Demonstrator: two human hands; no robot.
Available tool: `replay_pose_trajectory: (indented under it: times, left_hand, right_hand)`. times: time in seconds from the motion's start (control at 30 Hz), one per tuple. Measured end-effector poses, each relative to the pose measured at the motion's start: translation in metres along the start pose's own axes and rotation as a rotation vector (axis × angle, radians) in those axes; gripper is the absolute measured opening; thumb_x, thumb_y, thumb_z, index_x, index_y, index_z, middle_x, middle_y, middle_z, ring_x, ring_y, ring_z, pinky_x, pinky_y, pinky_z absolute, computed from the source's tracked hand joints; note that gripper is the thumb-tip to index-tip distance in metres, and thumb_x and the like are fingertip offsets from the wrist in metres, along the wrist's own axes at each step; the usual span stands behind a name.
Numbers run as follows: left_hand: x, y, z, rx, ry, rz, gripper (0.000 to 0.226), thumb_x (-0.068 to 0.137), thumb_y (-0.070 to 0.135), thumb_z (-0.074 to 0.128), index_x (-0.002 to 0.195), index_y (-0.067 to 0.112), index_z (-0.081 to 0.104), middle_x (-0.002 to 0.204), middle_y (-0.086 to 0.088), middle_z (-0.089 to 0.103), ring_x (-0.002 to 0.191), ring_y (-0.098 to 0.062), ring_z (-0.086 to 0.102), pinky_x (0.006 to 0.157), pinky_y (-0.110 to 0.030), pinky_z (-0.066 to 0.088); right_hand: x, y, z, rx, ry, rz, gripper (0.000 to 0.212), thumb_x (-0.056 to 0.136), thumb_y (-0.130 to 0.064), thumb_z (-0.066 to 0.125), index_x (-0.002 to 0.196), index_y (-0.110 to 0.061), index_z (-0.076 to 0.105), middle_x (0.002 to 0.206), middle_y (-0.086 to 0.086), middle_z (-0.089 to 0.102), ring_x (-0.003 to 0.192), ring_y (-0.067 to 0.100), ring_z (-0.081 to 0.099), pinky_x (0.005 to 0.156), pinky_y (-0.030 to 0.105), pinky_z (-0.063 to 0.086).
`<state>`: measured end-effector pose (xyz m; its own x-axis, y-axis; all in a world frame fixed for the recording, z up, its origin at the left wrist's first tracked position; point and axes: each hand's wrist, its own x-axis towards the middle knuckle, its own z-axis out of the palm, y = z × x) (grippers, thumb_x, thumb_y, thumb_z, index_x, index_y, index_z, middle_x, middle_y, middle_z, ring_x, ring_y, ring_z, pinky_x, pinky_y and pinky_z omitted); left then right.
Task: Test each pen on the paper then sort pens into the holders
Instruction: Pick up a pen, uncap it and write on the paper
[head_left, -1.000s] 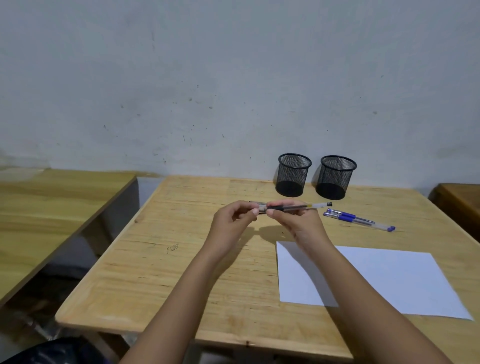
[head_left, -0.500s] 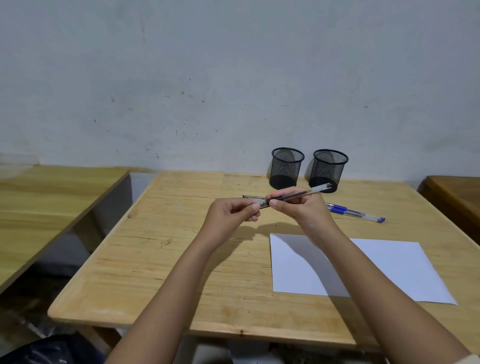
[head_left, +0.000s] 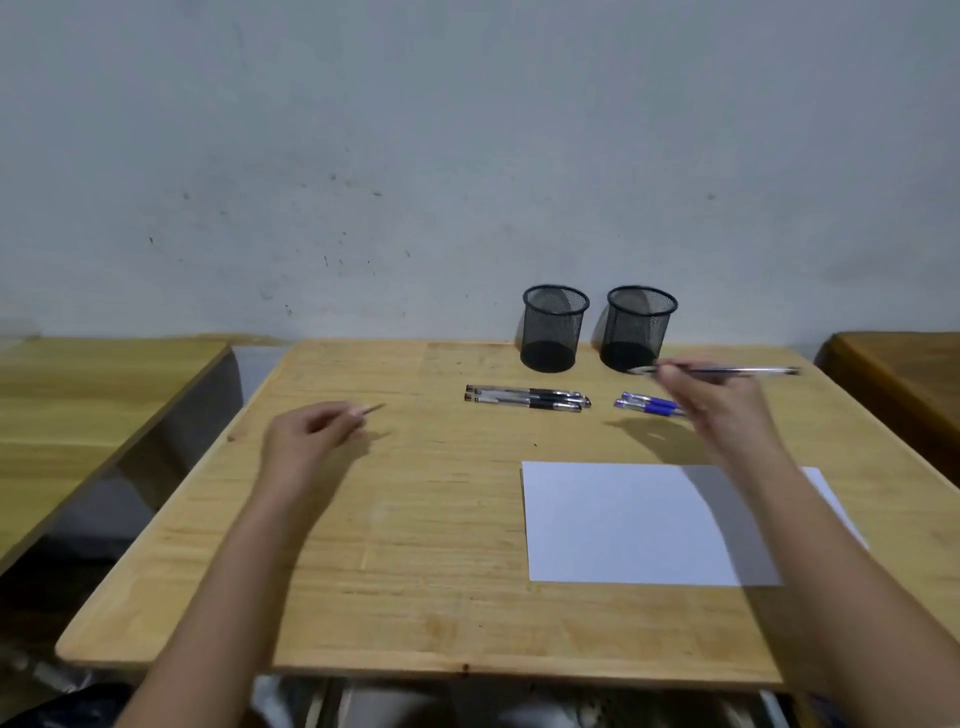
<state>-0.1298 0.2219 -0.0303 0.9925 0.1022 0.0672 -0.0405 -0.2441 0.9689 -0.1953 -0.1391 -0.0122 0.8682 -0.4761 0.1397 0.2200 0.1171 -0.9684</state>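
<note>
My right hand (head_left: 719, 402) holds an uncapped clear pen (head_left: 727, 370) level above the table, its tip pointing left toward the right mesh holder (head_left: 640, 326). My left hand (head_left: 306, 441) pinches the pen cap (head_left: 371, 410), out over the left part of the table. A second black mesh holder (head_left: 553, 327) stands left of the first. Two black pens (head_left: 527, 400) lie side by side in front of the holders. Blue pens (head_left: 647, 404) lie to their right, partly behind my right hand. The white paper (head_left: 623, 522) lies at the front right.
The wooden table (head_left: 415, 545) stands against a grey wall. Another wooden table (head_left: 78, 405) stands at the left across a gap, and a darker one (head_left: 904, 374) at the right.
My hands pulled apart: the left went left with the cap, the right went right with the bare pen. The two black pens they hid are in sight.
</note>
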Motion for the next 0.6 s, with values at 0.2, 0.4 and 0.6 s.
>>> replay_pose_trajectory:
  times: [0.2,0.4,0.6]
  left_hand:
    - [0.006,-0.022,0.071,0.229,-0.235,0.199,0.006,0.08,0.016,0.072,0.086,0.017,0.073,0.087,0.006,0.069,0.084,-0.006,0.062,0.075,-0.012,0.043]
    - [0.009,-0.028,0.078,0.405,-0.198,0.311,0.025,0.085,0.019,0.067,0.107,0.007,0.069,0.105,-0.005,0.062,0.096,-0.014,0.057,0.079,-0.015,0.039]
    - [-0.022,-0.005,0.079,0.347,-0.247,0.461,0.029,0.09,0.025,0.059,0.117,0.014,0.062,0.118,0.007,0.055,0.103,-0.006,0.051,0.088,-0.014,0.04]
  right_hand:
    - [-0.021,0.033,0.05,-0.08,0.001,0.054,0.023,0.065,0.0,0.078,0.085,-0.002,0.066,0.072,0.001,0.071,0.066,0.006,0.067,0.059,0.013,0.05]
    - [-0.023,0.033,0.055,-0.132,-0.053,0.043,0.017,0.072,-0.001,0.075,0.074,-0.009,0.06,0.073,0.004,0.063,0.067,0.011,0.062,0.062,0.015,0.052]
    - [-0.029,0.036,0.067,-0.101,-0.068,0.062,0.017,0.072,0.002,0.073,0.071,-0.007,0.058,0.068,0.007,0.062,0.061,0.011,0.06,0.061,0.016,0.051]
